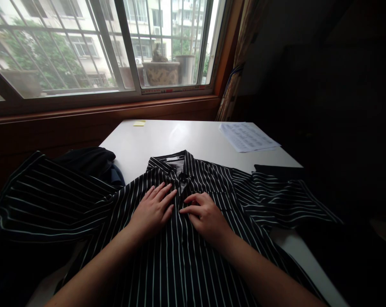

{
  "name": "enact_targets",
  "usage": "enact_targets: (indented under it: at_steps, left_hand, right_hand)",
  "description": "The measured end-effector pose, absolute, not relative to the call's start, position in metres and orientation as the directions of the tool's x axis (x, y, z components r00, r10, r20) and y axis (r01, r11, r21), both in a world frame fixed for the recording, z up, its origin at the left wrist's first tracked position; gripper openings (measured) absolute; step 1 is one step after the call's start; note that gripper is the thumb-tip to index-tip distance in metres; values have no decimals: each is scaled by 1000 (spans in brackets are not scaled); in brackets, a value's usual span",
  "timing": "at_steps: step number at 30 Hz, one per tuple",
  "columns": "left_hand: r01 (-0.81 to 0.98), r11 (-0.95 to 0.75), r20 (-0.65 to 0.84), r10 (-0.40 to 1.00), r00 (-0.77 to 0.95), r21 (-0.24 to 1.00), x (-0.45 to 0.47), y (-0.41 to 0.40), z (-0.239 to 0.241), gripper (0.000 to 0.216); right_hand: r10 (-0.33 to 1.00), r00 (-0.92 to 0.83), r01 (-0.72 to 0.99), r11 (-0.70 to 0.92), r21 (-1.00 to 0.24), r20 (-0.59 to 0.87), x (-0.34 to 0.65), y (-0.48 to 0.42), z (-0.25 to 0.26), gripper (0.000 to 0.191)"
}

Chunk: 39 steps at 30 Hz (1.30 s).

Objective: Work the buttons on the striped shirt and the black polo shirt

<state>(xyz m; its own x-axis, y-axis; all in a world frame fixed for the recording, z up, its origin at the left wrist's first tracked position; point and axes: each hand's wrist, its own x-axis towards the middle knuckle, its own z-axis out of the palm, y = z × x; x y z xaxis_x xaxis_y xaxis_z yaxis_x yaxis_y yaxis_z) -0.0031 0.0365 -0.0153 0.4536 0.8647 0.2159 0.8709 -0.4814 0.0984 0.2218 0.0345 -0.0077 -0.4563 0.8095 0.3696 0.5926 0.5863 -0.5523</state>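
A black shirt with white stripes (pixel 167 256) lies front side up, its collar (pixel 188 164) toward the window and its sleeves spread to both sides. My left hand (pixel 154 209) rests flat on the chest of the shirt, left of the button placket, with its fingers stretched out. Across the placket, my right hand (pixel 205 215) touches the cloth, its fingers bent and apart. Nothing shows between those fingers. The collar stands partly open, and a pale label (pixel 172 159) is visible inside it.
Under the shirt is a white table (pixel 167 132). Printed sheets (pixel 248 137) lie at its far right, a yellow sticky note (pixel 139 123) at its far left. Dark folded cloth (pixel 90 160) sits behind the left sleeve. Beyond stands a barred window (pixel 129 91) with a patterned curtain (pixel 233 89).
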Motion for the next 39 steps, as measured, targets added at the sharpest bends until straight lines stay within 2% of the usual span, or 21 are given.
enact_targets:
  at_steps: [22,39]
  left_hand:
    - [879,-471,190,873,450,81,-2,37,-13,50]
    - [868,-482,211,867,452,118,-2,46,-16,50]
  right_hand:
    - [811,-458,603,584,-544,363,221,35,-6,30]
    - [808,-449,583,588,-561,382,222,41,-5,31]
